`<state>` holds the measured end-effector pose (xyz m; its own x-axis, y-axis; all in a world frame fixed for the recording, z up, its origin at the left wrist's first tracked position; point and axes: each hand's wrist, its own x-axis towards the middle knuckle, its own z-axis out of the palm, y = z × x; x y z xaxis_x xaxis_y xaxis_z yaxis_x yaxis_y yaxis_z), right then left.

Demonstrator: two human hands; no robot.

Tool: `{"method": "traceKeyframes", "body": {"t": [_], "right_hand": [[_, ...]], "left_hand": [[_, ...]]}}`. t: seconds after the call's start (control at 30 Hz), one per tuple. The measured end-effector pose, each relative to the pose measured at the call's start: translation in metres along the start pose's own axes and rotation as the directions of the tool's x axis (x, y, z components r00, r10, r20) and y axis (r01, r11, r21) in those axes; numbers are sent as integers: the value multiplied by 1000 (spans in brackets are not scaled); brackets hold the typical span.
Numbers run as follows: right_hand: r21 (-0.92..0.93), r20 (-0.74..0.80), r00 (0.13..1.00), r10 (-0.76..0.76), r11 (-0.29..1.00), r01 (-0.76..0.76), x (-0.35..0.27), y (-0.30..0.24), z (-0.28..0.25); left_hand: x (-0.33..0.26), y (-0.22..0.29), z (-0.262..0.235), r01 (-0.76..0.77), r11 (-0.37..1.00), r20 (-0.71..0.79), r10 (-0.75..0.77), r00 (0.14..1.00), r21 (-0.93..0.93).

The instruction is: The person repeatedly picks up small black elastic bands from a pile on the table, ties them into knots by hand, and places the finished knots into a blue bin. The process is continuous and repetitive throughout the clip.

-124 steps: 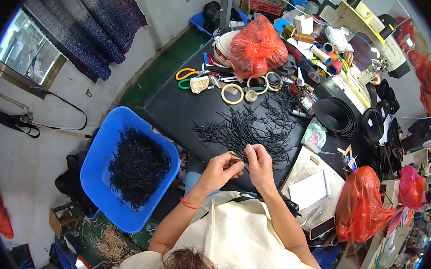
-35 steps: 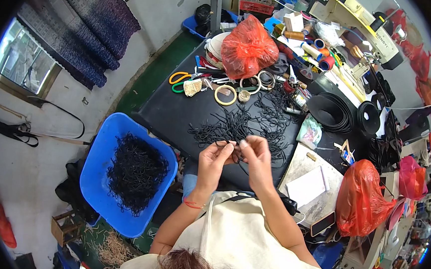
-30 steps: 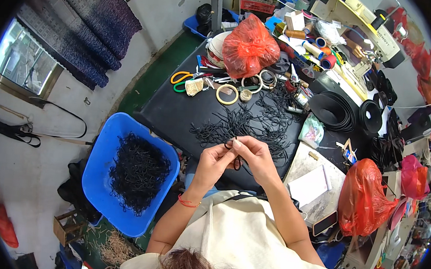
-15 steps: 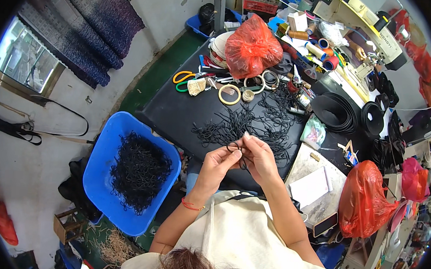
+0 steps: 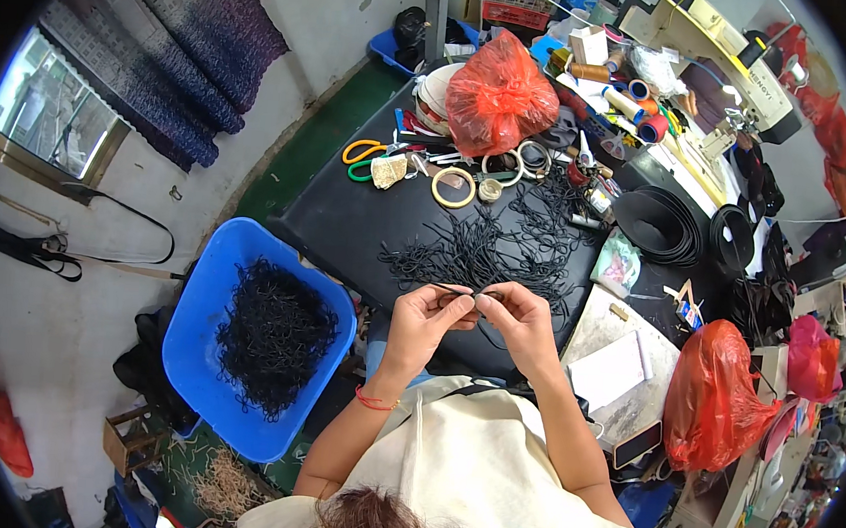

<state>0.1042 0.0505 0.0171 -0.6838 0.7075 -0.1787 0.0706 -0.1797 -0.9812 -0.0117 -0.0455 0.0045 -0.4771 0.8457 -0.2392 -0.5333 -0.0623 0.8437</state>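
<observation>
Over the front edge of the black table [image 5: 337,229], my left hand [image 5: 426,321] and my right hand [image 5: 519,322] meet almost tip to tip. Both are closed in a pinch on a thin black cord [image 5: 453,289], much of it hidden by the fingers. Just beyond my hands lies a loose heap of black cords [image 5: 473,248] spread over the tabletop. To the left of the table, a blue tub [image 5: 185,345] holds a big tangle of similar black cords [image 5: 275,342].
Scissors [image 5: 360,152], tape rolls [image 5: 453,188] and a red plastic bag [image 5: 502,93] lie at the table's back. A sewing machine [image 5: 732,60] stands far right, near coiled black strips [image 5: 656,224]. A worn board with white paper [image 5: 612,368] is on the right; another red bag [image 5: 717,402] sits beyond it.
My hands have turned and drawn slightly toward me, the right one moving a little right. The small loop that showed between the fingers now appears as a short straight stretch of cord.
</observation>
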Motion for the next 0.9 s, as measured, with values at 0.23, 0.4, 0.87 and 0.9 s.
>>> {"method": "traceKeyframes", "body": {"t": [0.23,0.4,0.87,0.9], "right_hand": [[40,5,1000,-18,999,18,-3,11,4],[97,7,1000,27,995,-28,-4,17,7],[-947,-55,890,452,259,-190,48,170,-44],[-983,-86,892,444,110,-150,45,164,-35]], "left_hand": [[-2,-13,8,-63,998,-121,65,990,19],[0,-21,9,-56,998,-178,58,982,20],[100,-99,-106,310,364,-402,209,892,878],[103,-104,-112,291,362,-394,254,883,886]]}}
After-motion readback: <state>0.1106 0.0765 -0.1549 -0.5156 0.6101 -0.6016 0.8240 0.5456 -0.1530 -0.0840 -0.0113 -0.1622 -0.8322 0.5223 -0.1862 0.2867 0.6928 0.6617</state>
